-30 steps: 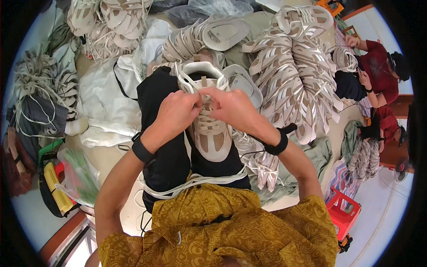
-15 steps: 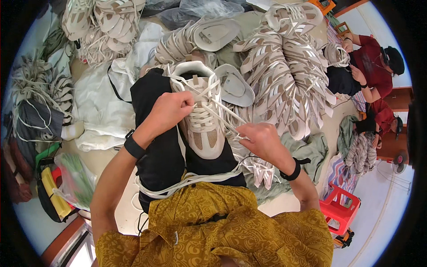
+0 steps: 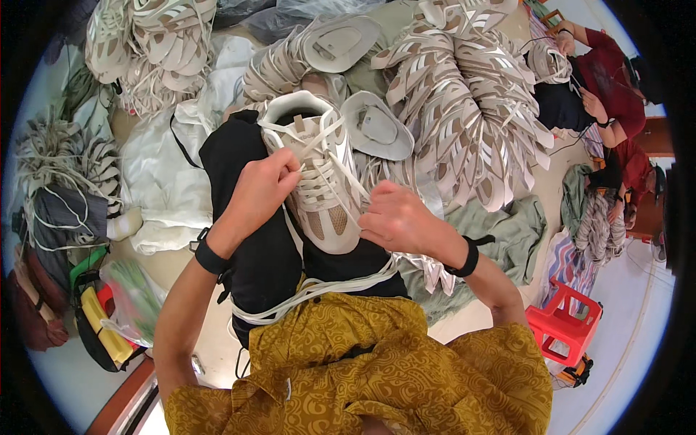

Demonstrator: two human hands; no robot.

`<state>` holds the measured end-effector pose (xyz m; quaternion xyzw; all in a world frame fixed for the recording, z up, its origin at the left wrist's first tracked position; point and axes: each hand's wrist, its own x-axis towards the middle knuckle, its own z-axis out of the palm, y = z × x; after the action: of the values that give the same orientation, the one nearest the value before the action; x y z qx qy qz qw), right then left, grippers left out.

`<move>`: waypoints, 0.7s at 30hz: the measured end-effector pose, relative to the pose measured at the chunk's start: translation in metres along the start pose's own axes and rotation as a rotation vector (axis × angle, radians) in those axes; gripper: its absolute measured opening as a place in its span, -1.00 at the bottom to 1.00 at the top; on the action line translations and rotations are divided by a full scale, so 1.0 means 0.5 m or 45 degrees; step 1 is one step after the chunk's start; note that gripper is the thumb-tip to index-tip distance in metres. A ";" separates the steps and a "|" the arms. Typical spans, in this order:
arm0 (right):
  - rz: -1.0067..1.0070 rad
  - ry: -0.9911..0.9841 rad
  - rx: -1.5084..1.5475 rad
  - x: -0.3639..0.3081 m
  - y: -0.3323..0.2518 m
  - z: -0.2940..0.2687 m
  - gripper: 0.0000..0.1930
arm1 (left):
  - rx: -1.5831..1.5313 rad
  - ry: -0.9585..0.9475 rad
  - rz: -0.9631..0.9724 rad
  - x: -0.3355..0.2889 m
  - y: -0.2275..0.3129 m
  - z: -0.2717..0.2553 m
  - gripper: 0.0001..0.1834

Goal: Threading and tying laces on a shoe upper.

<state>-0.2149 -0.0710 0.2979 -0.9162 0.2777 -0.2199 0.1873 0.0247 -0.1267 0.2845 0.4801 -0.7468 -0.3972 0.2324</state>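
Observation:
A beige and white sneaker rests on my black-clad legs, its toe toward me. White lacing crosses its tongue. My left hand is closed at the shoe's left eyelet edge, with a shoelace running into its fingertips from the upper right side. Off the shoe's right side, my right hand is closed on a lace strand that stretches down from the upper eyelets. The inside of both grips is hidden. A bundle of loose white laces drapes across my thighs.
Rows of similar shoe uppers lie ahead to the right, and grey insole-shaped pieces lie behind the sneaker. More shoes are heaped far left. A red stool stands at right. Two people in dark red work at far right.
My right hand has come up and inward, nearer the shoe, and its fingers have curled tighter. My left hand stays at the eyelets. The whole view has shifted slightly.

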 end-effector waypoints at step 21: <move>0.322 -0.138 -0.060 -0.181 -0.109 -0.084 -0.84 | 0.556 -0.166 0.810 -0.067 0.098 0.131 -0.85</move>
<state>-0.2805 0.0154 0.3311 -0.8885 0.3856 -0.1383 0.2067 -0.0346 -0.0614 0.2877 0.2366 -0.9385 -0.1665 0.1885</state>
